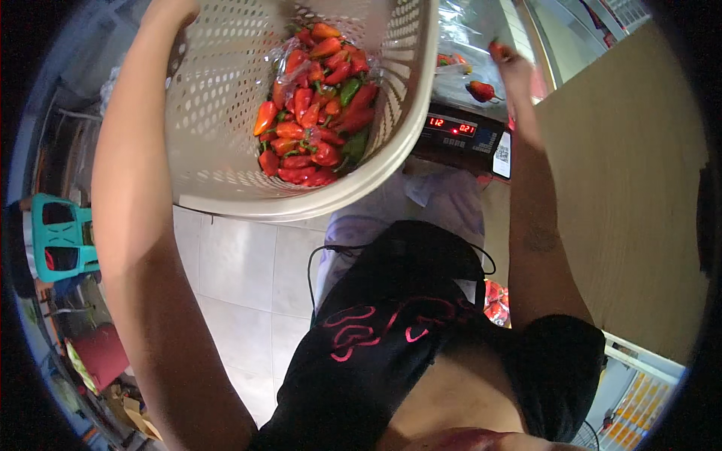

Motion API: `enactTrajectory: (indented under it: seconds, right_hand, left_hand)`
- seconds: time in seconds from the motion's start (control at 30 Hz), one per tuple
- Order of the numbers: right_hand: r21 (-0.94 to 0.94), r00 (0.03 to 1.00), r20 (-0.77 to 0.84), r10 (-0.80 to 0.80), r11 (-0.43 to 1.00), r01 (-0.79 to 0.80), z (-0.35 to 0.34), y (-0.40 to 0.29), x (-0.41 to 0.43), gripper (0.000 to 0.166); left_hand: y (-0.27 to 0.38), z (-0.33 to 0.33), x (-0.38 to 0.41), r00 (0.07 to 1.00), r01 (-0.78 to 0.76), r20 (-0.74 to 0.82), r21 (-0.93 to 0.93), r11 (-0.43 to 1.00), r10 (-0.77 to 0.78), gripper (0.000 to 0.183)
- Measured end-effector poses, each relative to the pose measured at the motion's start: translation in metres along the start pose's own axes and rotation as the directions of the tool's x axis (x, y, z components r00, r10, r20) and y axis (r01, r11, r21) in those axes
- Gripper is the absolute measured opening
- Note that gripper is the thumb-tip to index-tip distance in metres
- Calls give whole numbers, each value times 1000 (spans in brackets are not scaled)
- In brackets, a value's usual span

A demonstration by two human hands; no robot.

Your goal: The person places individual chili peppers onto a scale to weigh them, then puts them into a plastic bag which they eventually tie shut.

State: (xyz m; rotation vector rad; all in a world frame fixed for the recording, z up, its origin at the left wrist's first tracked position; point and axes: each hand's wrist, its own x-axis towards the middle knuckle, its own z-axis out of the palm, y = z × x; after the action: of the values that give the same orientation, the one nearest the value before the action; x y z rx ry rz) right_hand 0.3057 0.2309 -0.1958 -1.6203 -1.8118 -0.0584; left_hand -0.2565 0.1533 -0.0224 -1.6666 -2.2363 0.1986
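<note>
My right hand [514, 70] pinches a red chili pepper [497, 51] above a digital scale [457, 132] with a lit red display. Clear plastic [457, 34] covers the weighing area, and a few peppers show through or under it. A dark red pepper [481, 91] with a green stem lies there on its own. A tilted cream plastic basket [220, 152] with perforated walls fills the upper left. Red chili peppers [310, 113], a few of them green, are heaped inside with bits of clear plastic. My left hand [187, 9] is at the basket's far left side, mostly cut off; its fingers are hidden.
A wooden tabletop [620, 186] extends along the right. A card with a printed code [502, 158] stands against the scale. Pale floor tiles [237, 253] show below the basket. At the left is a teal plastic chair [62, 237]. A black cord [310, 276] loops near my lap.
</note>
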Motion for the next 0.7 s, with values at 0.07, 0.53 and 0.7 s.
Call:
enactTrajectory:
  seconds: [0.07, 0.53, 0.7]
  right_hand:
    - [239, 991, -102, -82, 965, 104, -37, -12, 38, 44]
    - [869, 865, -152, -479, 352, 348, -90, -272, 48, 17]
    - [502, 329, 644, -690, 706, 499, -85, -398, 2, 30]
  left_hand:
    - [34, -34, -27, 998, 46, -49, -74, 996, -50, 20]
    - [23, -29, -38, 992, 65, -91, -214, 975, -86, 24]
    - [27, -35, -56, 981, 145, -77, -330, 933, -180, 26]
